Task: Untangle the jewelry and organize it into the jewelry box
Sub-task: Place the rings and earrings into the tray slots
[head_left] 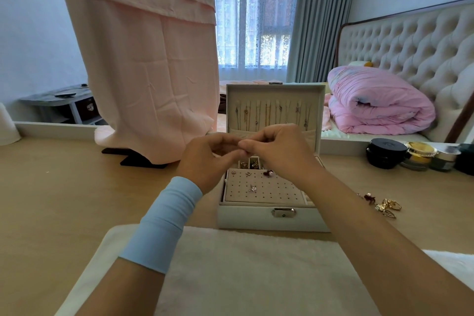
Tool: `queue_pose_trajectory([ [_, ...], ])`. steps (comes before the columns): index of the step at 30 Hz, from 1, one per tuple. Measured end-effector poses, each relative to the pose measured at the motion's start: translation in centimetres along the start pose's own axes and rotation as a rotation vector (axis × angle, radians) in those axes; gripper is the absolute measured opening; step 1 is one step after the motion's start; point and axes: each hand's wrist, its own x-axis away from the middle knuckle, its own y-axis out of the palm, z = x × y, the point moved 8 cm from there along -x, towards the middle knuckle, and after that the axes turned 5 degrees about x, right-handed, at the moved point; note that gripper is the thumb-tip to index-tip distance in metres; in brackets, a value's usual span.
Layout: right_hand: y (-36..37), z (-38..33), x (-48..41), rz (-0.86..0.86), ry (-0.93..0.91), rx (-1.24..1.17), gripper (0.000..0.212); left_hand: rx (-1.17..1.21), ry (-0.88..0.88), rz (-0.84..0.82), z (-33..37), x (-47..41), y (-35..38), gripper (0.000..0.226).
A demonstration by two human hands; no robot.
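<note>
Centre frame, over open white jewelry box (256, 218): my left hand (205, 159) and right hand (279, 151) pinch one small hidden piece. Step: untangling, likely. Next: fine placement in beige perforated tray (269, 194).

Soft daylight from tall lace-curtained window (252, 20), panes slightly blown out, bluish cast. Room evenly bright; faint shadows on pale wooden tabletop (64, 187). Fisheye bowing at edges: tufted cream headboard (410, 41) curves. Fine detail soft throughout
</note>
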Motion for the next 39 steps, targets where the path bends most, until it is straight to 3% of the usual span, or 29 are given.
queue_pose_trajectory([
  [5,1.1,-0.2,0.6,-0.12,0.049,-0.173,0.008,0.113,-0.046,0.093,-0.2,0.2,-1.1,0.023],
  [9,1.3,0.7,0.7,-0.053,0.107,-0.2,0.009,0.023,-0.065,-0.036,-0.5,0.2,-0.5,0.035],
  [12,1.7,1.5,0.5,-0.059,0.056,-0.045,0.011,-0.095,-0.096,-0.13,-1.6,0.3,-0.2,0.033],
  [15,3.1,1.7,0.6,-0.179,-0.039,0.334,0.006,-0.224,-0.133,-0.16,-2.8,0.5,-0.2,0.019],
  [19,4.3,0.8,1.2,-0.24,-0.137,0.663,0.014,-0.362,-0.154,-0.228,-3.7,0.8,-0.1,0.025],
  [32,5.9,-1.0,1.5,-0.19,-0.257,0.818,0.017,-0.419,-0.224,-0.293,-4.7,1.1,0.2,0.015],
  [39,6.2,-1.2,1.7,-0.281,-0.275,0.858,0.018,-0.43,-0.211,-0.284,-4.6,1.1,0.1,0.015],
])
